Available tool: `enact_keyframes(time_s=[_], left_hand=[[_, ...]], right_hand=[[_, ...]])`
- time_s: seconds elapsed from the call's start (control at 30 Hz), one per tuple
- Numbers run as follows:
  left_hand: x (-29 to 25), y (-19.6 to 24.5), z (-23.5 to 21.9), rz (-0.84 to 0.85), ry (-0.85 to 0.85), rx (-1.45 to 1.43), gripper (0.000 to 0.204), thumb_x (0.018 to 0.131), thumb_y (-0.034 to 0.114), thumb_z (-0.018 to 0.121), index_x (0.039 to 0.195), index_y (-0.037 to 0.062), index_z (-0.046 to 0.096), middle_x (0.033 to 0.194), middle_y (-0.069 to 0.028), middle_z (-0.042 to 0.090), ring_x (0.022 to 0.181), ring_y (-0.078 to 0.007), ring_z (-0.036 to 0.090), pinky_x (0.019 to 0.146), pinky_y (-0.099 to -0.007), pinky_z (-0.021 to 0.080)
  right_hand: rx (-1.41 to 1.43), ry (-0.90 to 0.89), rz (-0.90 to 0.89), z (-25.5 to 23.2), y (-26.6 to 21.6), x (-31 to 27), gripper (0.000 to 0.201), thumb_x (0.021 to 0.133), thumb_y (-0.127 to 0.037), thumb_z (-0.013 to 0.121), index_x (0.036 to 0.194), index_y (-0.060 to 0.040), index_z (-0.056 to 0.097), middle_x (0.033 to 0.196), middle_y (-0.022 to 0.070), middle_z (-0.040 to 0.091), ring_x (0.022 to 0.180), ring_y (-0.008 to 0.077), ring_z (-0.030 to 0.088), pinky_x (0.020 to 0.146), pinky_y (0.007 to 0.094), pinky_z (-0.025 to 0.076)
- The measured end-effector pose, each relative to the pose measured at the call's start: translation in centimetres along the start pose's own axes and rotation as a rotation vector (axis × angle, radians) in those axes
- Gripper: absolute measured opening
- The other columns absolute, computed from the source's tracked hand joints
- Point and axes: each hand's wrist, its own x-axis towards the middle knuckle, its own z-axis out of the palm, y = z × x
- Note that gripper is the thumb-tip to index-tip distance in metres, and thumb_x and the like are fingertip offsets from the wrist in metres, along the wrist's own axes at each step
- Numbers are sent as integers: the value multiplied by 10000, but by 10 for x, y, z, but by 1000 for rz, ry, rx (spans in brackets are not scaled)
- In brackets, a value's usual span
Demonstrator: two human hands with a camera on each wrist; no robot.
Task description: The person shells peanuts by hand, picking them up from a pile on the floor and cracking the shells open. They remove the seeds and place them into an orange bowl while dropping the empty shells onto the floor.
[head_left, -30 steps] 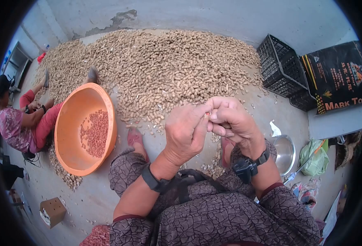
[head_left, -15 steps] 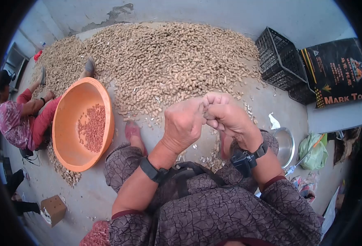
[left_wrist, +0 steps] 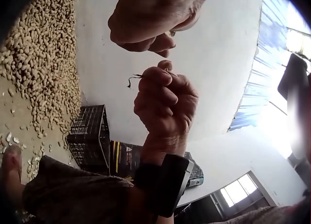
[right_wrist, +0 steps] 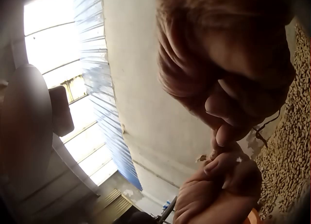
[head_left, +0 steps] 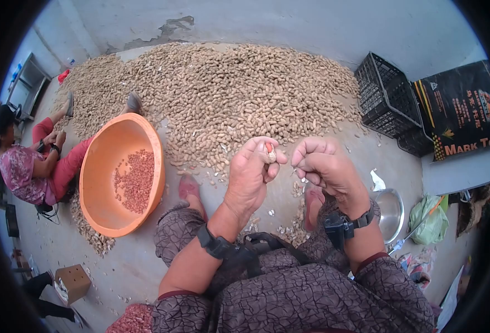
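Observation:
My left hand (head_left: 248, 177) pinches a peanut (head_left: 270, 157) between thumb and fingers; its shell is split and a red kernel shows. A short gap to the right, my right hand (head_left: 331, 169) has its fingertips drawn together. In the left wrist view, a thin dark twig-like strand (left_wrist: 133, 79) sticks out from the pinch of the right fingers. Both hands are raised in front of the body, over the floor between the feet. On the floor beyond them spreads a large heap of unshelled peanuts (head_left: 228, 94).
A tilted orange basin (head_left: 98, 183) with red kernels stands on the left, beside another seated person (head_left: 26, 172). Black crates (head_left: 386, 94) and a black printed sack (head_left: 461, 111) are at right. Nearer are a metal bowl (head_left: 390, 213) and a green bag (head_left: 428, 219).
The hands were together at the fingertips and have now moved apart. The split peanut with its red kernel has come into view in the left hand.

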Motion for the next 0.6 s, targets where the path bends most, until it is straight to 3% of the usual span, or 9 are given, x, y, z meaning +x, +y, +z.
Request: enact_keyframes(time_s=[0.17, 0.27, 0.37, 0.6], left_hand=[[3, 4, 5, 107, 91, 26, 158, 897, 145, 463, 972, 20, 524, 775, -65, 582, 527, -53, 417, 473, -164, 328], [7, -2, 4, 203, 45, 52, 149, 892, 128, 472, 948, 8, 540, 781, -60, 590, 492, -35, 398, 448, -155, 317], [7, -2, 9, 245, 78, 111, 180, 910, 140, 438, 919, 10, 563, 755, -12, 568, 489, -24, 402, 440, -141, 328], [7, -5, 9, 222, 102, 134, 186, 914, 141, 427, 939, 13, 559, 780, -8, 560, 509, -28, 428, 452, -144, 346]], right_hand=[[58, -2, -19, 8, 6, 3, 147, 805, -115, 542, 871, 12, 574, 667, 52, 581, 401, 15, 374, 353, 145, 261], [131, 53, -64, 23, 13, 5, 201, 824, -187, 570, 896, 0, 572, 661, 20, 576, 411, 4, 384, 346, 142, 249], [171, 60, -85, 23, 16, 10, 186, 826, -164, 566, 905, 5, 560, 683, 21, 574, 429, 0, 395, 346, 139, 251], [324, 13, -48, 24, 24, 14, 150, 820, -149, 560, 856, -4, 554, 683, 26, 577, 436, 4, 398, 351, 134, 267]])
